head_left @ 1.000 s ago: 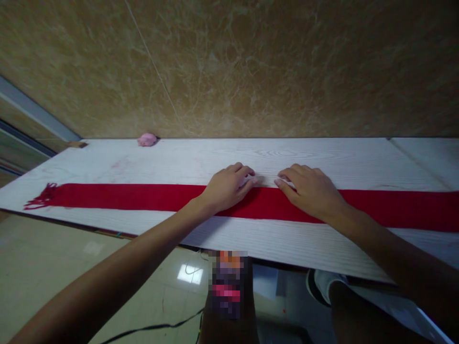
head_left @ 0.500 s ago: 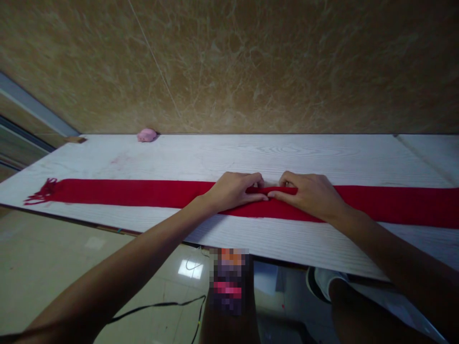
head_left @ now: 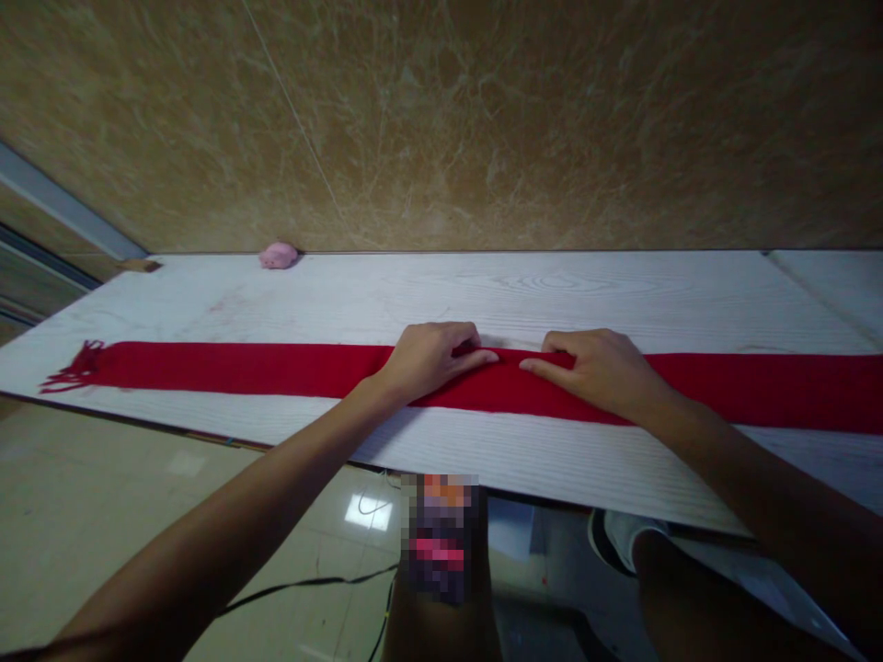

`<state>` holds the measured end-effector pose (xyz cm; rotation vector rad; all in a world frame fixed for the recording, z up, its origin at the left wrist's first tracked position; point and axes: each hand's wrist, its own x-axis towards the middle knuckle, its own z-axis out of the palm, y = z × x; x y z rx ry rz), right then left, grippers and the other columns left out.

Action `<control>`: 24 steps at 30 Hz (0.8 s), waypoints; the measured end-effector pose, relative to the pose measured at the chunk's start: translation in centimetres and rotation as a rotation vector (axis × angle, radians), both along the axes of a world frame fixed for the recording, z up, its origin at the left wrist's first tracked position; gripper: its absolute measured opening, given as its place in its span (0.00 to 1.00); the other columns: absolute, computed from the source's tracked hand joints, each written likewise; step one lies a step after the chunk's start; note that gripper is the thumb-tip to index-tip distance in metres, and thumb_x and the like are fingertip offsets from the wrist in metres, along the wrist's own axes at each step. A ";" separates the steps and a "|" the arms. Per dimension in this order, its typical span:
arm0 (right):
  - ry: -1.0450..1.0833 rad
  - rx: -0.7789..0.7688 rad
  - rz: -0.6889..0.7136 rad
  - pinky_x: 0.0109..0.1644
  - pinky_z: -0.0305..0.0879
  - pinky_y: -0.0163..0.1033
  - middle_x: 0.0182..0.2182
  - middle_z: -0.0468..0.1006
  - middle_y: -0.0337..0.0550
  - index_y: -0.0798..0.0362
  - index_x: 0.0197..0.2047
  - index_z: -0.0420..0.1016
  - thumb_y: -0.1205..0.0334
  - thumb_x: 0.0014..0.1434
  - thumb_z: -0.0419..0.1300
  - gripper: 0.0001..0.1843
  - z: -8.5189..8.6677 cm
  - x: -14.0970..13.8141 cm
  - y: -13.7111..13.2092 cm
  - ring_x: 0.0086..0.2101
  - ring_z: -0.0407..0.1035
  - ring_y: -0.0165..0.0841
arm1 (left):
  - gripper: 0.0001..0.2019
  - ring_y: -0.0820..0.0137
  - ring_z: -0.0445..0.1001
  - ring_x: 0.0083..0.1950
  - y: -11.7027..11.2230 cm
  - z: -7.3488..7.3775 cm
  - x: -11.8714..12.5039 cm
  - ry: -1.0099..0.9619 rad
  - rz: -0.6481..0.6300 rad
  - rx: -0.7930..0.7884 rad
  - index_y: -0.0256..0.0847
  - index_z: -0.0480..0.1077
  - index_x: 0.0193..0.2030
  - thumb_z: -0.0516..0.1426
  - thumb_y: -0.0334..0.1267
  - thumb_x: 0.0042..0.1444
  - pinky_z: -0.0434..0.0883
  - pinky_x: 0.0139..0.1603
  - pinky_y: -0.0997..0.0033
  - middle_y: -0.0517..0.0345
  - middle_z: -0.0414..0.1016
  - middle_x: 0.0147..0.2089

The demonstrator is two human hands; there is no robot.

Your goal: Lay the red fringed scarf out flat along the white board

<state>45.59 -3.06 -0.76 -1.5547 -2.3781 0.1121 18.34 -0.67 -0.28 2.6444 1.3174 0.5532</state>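
Red scarf (head_left: pixel 241 368) at 2 hands, center of frame.
Scarf lies flat across the white table (head_left: pixel 414 285), from fringe (head_left: pixel 79 365) at left to right frame edge. Left hand (head_left: pixel 433 359) and right hand (head_left: pixel 602 372): each thumb rests over the cloth, fingers curl at its upper edge; whether the fingertips clamp it cannot be determined.
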 end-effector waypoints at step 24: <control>-0.059 -0.007 0.248 0.81 0.46 0.70 0.80 0.57 0.55 0.52 0.83 0.59 0.35 0.78 0.45 0.43 -2.8 1.3 -2.6 0.78 0.51 0.53 | 0.40 0.52 0.35 0.89 -4.3 0.6 1.1 0.274 -0.232 -0.218 0.47 0.45 0.87 0.41 0.66 0.78 0.35 0.86 0.37 0.50 0.42 0.89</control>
